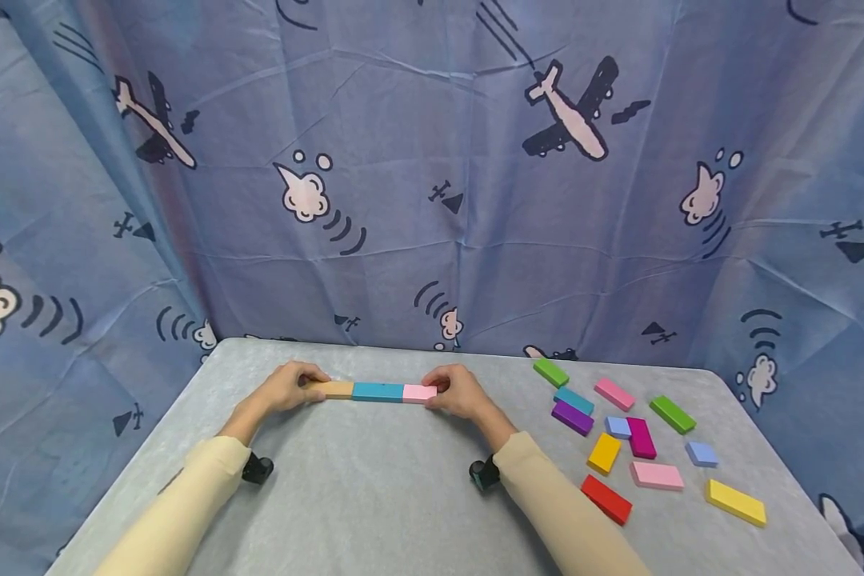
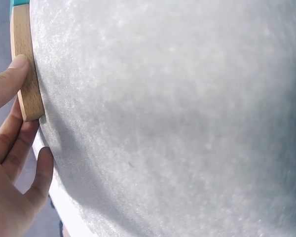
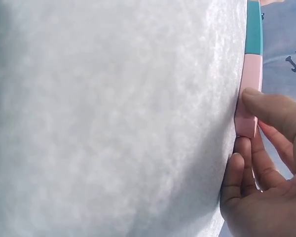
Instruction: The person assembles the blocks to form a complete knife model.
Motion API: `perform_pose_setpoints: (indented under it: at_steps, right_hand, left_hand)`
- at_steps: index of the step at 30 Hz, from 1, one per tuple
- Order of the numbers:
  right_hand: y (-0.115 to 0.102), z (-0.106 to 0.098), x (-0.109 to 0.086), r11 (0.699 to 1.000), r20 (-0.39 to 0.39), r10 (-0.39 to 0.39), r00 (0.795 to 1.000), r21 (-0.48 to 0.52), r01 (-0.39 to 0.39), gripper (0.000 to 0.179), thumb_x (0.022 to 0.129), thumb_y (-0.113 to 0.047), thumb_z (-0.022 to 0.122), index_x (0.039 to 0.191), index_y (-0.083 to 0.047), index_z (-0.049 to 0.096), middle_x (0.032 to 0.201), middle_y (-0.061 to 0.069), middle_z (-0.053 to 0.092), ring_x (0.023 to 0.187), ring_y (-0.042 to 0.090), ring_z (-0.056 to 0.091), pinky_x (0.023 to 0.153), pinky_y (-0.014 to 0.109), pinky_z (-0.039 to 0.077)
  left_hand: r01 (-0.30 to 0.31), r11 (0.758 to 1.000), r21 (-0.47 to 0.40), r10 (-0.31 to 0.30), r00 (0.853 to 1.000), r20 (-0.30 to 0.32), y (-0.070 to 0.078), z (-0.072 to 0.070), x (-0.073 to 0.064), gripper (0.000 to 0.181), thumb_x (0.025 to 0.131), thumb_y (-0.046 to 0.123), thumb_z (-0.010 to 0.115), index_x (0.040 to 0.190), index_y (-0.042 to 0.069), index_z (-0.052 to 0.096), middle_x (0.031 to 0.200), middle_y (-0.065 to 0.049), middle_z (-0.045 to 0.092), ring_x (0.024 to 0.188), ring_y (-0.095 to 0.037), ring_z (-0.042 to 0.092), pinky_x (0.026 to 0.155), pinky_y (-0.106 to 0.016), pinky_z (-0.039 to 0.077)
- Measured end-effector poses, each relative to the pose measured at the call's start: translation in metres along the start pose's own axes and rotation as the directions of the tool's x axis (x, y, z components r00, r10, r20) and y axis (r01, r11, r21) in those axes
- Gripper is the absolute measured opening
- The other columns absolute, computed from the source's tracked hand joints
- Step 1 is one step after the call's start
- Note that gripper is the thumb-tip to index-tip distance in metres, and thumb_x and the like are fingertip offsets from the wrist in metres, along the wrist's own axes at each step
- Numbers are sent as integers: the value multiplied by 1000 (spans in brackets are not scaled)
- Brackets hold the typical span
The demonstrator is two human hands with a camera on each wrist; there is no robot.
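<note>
An airplane-print cloth [image 1: 389,120] hangs behind the table [image 1: 360,496].

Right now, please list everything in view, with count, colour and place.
Wooden block: 1, tan, row's left end
Middle block: 1, teal, row's centre
End block: 1, pink, row's right end
Loose blocks: 12 (2 green, 2 pink, 2 light blue, 1 each teal, purple, magenta, orange, red, yellow), table's right side
Tabletop: 1, pale grey, under blocks
Airplane-print curtain: 1, blue, behind table
Wrist cameras: 2, black, on wrists
Sleeves: 2, cream, on forearms
Left hand: 1, pinching wooden block
Right hand: 1, pinching end block
</note>
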State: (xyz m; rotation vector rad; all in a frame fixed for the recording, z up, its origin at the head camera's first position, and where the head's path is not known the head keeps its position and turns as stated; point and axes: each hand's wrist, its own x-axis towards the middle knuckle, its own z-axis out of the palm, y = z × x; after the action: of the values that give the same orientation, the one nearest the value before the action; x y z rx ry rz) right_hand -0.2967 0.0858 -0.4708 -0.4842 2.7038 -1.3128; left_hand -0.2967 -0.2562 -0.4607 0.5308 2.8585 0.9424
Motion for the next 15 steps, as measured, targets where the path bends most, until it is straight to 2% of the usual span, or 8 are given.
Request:
perform_pose_setpoints:
  at_steps: [4,9,13,15]
  right_hand:
    - [1,-7,-3,999,16,-27,1000,20,26,34,76,4,86,108,1,74,99,8,69,87,22,59,79,34,50]
    - [9,-26,-13,994,-15,-94,995,58,95,25,87,0,77,111,7,70,103,14,69,93,26,63,84,39,52]
    - [17,-47,-26,987,-28,-150,988,60,151,19,94,-2,69,109,9,69,98,11,69,90,25,63,84,40,52]
    - [20,-57,-34,987,-23,-148,989,54,149,17,95,-4,69,108,7,70,97,7,68,89,23,62,83,39,52]
  left_hand:
    - [-4,1000,3,4,1000,3,1,1,1,21,88,9,81,109,6,77,108,-9,71,96,-27,62,88,-49,48]
    - [-6,1000,1,6,1000,6,2,1,1,22,89,10,80,110,5,77,109,-10,71,98,-29,62,89,-50,48]
    - [-8,1000,-1,8,1000,5,1,0,1,21,89,10,80,109,5,77,108,-9,71,98,-29,62,89,-50,48]
    - [-8,1000,-1,8,1000,4,1,0,0,21,89,9,80,109,5,77,108,-9,71,98,-29,62,89,-50,48]
